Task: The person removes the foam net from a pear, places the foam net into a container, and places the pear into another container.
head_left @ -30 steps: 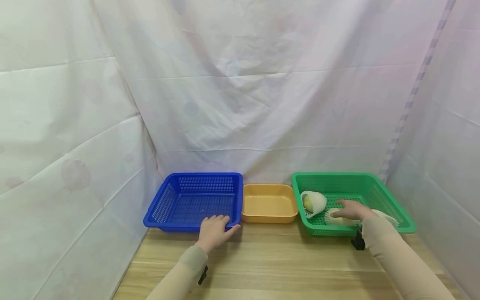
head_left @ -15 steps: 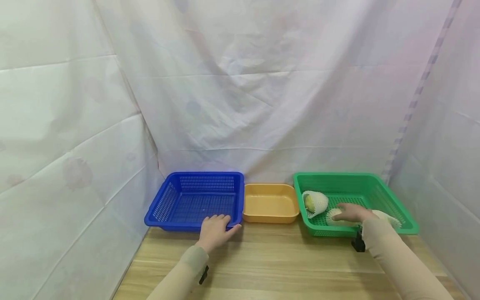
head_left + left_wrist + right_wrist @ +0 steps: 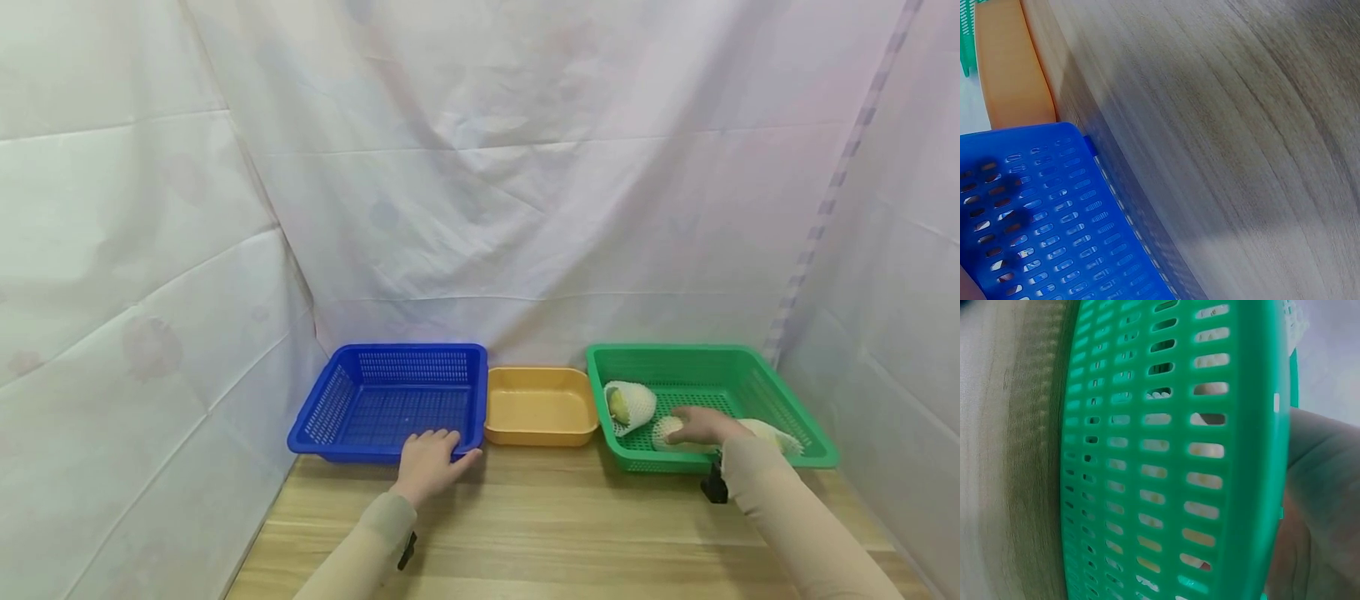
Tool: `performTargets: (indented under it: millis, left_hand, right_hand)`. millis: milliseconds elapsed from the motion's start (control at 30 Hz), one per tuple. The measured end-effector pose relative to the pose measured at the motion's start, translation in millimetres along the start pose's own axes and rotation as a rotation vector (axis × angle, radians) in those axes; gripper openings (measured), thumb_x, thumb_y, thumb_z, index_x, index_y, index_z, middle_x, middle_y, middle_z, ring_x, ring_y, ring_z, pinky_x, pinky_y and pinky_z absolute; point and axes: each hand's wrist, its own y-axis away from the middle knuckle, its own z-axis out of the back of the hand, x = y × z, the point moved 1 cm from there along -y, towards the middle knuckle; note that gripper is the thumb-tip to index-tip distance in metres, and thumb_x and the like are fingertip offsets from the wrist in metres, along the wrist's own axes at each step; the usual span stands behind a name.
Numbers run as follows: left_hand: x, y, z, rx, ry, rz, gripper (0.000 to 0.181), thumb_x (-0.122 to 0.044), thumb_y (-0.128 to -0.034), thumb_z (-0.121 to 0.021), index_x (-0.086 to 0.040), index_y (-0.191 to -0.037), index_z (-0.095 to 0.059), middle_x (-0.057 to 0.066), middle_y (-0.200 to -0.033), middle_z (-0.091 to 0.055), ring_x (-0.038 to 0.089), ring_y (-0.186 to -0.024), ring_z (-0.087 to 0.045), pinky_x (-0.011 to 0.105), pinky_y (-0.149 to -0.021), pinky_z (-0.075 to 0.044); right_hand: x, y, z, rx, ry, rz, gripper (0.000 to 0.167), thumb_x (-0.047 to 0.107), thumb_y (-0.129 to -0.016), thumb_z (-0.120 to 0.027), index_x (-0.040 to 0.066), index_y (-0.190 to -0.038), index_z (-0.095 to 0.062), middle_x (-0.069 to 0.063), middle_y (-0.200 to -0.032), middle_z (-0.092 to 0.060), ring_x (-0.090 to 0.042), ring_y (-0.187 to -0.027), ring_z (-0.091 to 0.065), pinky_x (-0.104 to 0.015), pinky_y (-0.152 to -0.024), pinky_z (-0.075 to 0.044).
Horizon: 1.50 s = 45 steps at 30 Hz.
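Observation:
In the head view, the left hand rests on the near rim of the blue basket, its thumb pointing off to the right. The right hand reaches over the near rim of the green basket and grips a fruit in white foam netting, partly covered by the hand. Another netted fruit, pale green at its open end, lies at the basket's left. More white netting shows right of the wrist. In the right wrist view, the hand is beyond the green basket's wall.
A yellow tray sits between the two baskets on the wooden table. White cloth hangs behind and along both sides. The left wrist view shows the blue basket's slotted wall and the tray's side.
The right hand has lowered slightly onto the netted fruit, its fingers closer around it. The left hand has stayed on the blue basket's rim. The view has shifted slightly.

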Motion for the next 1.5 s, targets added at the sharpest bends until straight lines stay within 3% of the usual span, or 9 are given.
performTargets:
  millis: [533,1100,1400,1500]
  left_hand:
    - [-0.6,-0.6,0.2,-0.003,-0.007,0.004,0.065,-0.07,-0.089,-0.044,-0.015,-0.112,-0.07,0.006,-0.111,-0.068,0.028,-0.101,-0.062,0.052,-0.086,-0.046]
    - [-1.2,-0.2,0.8,0.006,0.006,0.016,0.063,-0.067,-0.0894,-0.048,-0.013,-0.114,-0.069,0.007,-0.113,-0.068,0.03,-0.104,-0.062,0.055,-0.089,-0.045]
    - [-1.9,0.8,1.7,0.019,-0.009,0.013,0.085,-0.08,-0.0866,-0.023,-0.015,-0.117,-0.069,0.006,-0.118,-0.066,0.03,-0.109,-0.06,0.055,-0.091,-0.044]
    - [-2.4,1.3,3.5,0.015,-0.006,0.013,0.086,-0.081,-0.0862,-0.022,-0.015,-0.117,-0.069,0.006,-0.118,-0.066,0.03,-0.108,-0.061,0.054,-0.09,-0.045]
  right_hand:
    - [-7.5,-3.0,-4.7,-0.03,-0.005,0.014,0.077,0.022,-0.081,-0.077,-0.014,-0.136,-0.039,-0.041,-0.135,-0.038,-0.06,-0.119,-0.038,-0.062,-0.086,-0.043]
    - [-10.0,-3.1,-6.0,-0.043,-0.015,0.012,0.08,0.023,-0.08,-0.078,-0.016,-0.136,-0.037,-0.041,-0.131,-0.041,-0.057,-0.113,-0.045,-0.058,-0.081,-0.047]
    - [-14.7,-5.1,-9.0,-0.061,-0.015,-0.006,0.077,0.019,-0.078,-0.079,-0.016,-0.134,-0.04,-0.039,-0.127,-0.046,-0.054,-0.111,-0.048,-0.054,-0.078,-0.049]
    - [-14.7,-5.9,-8.8,-0.072,-0.013,-0.009,0.076,0.02,-0.078,-0.079,-0.015,-0.133,-0.041,-0.038,-0.125,-0.048,-0.053,-0.109,-0.05,-0.053,-0.077,-0.049]
